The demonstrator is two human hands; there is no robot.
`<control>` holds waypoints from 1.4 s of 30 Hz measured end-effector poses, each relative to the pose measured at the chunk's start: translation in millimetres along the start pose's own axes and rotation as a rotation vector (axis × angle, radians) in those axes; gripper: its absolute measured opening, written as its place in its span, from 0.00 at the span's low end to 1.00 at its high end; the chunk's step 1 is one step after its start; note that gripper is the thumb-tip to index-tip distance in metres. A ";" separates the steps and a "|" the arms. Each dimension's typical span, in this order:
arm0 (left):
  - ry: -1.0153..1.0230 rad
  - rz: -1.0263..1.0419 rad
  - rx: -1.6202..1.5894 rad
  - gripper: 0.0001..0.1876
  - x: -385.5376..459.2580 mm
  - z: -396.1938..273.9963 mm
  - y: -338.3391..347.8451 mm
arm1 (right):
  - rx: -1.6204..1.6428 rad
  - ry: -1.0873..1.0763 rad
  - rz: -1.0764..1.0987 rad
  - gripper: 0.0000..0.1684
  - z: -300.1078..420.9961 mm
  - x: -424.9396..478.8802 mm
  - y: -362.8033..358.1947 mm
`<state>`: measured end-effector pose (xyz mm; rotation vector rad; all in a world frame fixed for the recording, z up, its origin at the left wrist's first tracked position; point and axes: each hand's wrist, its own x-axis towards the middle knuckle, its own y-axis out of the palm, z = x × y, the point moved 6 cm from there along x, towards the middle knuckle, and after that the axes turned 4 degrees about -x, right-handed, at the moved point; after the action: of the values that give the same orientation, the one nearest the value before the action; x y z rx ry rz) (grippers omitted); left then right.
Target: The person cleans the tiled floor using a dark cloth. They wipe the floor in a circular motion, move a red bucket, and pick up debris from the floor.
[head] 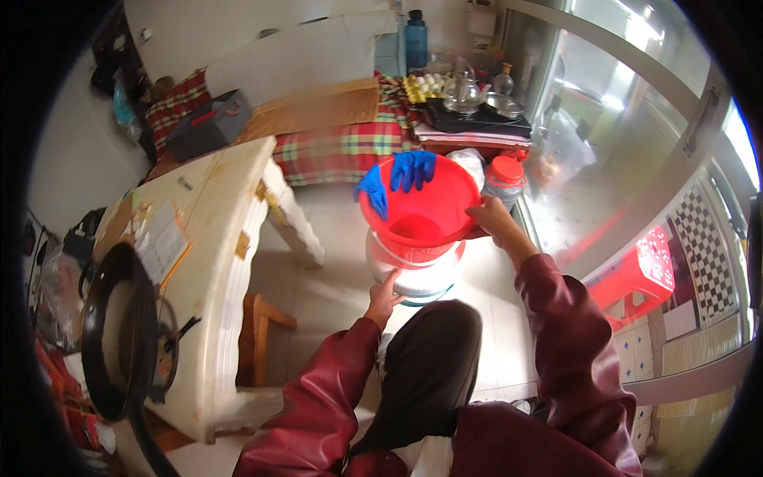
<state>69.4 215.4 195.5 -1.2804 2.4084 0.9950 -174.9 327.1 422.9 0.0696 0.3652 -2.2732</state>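
Note:
A red plastic bucket is tilted with its mouth towards me, above a white bucket on the floor. My right hand grips the red bucket's rim on its right side. Lower down, my left hand is at the front of the white bucket, just under the red bucket's pale handle. Its fingers are spread, and I cannot tell whether they hold anything. Blue gloves hang over the far and left parts of the red rim.
At left, a frying pan stands near a white table bearing papers. A plaid-covered seat lies beyond. A glass kettle and eggs sit at the back. A red-lidded jar and a red stool are on the right.

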 end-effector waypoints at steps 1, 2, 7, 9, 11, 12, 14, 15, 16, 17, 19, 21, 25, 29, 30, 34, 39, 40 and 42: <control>-0.002 0.066 0.026 0.42 13.5 0.0 15.3 | 0.047 0.002 -0.021 0.22 1.1 -0.9 -14.6; -0.033 0.096 0.027 0.42 27.5 2.0 27.3 | 0.054 0.001 -0.045 0.22 0.5 0.2 -27.7; -0.149 0.104 0.075 0.47 107.3 42.7 108.1 | 0.027 0.079 -0.221 0.22 -30.5 21.1 -112.4; -0.162 0.125 0.098 0.49 133.8 62.7 133.0 | 0.024 0.113 -0.289 0.22 -56.1 35.4 -141.5; -0.182 0.156 0.111 0.48 155.9 83.2 158.2 | 0.072 0.123 -0.332 0.20 -78.6 45.3 -166.9; -0.179 0.177 0.104 0.48 166.3 92.2 171.5 | 0.064 0.125 -0.349 0.20 -86.4 49.0 -178.0; -0.190 0.169 0.114 0.46 185.6 109.0 192.7 | 0.067 0.137 -0.381 0.20 -105.8 57.5 -201.3; -0.193 0.158 0.116 0.46 194.7 116.6 197.8 | 0.056 0.148 -0.397 0.20 -112.0 60.8 -208.3; -0.178 0.174 0.107 0.45 203.7 122.6 204.1 | 0.043 0.158 -0.412 0.20 -117.5 64.0 -214.6; -0.163 0.188 0.096 0.45 212.4 128.2 209.6 | 0.031 0.167 -0.425 0.21 -123.4 67.6 -218.8; -0.178 0.209 0.084 0.44 220.4 146.0 225.3 | 0.026 0.175 -0.456 0.20 -135.2 71.9 -231.4; -0.224 0.214 0.099 0.44 226.5 164.8 230.8 | -0.037 0.197 -0.464 0.19 -145.6 75.1 -241.6; -0.250 0.259 0.093 0.48 236.0 193.1 232.1 | -0.022 0.210 -0.470 0.19 -169.9 88.8 -245.9; -0.324 0.394 0.200 0.51 230.1 190.0 232.7 | -0.005 0.266 -0.464 0.24 -187.6 84.6 -257.8; -0.363 0.440 0.239 0.52 222.6 185.4 233.8 | 0.031 0.272 -0.476 0.27 -184.8 77.5 -261.1; -0.177 0.269 0.489 0.40 198.6 130.6 180.3 | -0.041 0.246 -0.536 0.37 -172.1 51.7 -240.7; -0.065 0.563 -0.008 0.08 35.2 -23.3 188.4 | -0.175 0.121 -0.467 0.32 -227.3 -32.5 -219.8; -0.038 0.600 -0.061 0.08 -8.9 -65.2 187.5 | -0.158 0.110 -0.396 0.29 -240.7 -48.7 -187.6; 0.088 0.794 -0.149 0.11 -110.1 -136.9 210.1 | -0.256 0.146 -0.229 0.23 -266.9 -87.1 -128.4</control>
<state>-20.4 275.8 447.1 -0.3571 3.0209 1.3316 -230.3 546.4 212.9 0.0649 0.7725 -2.4320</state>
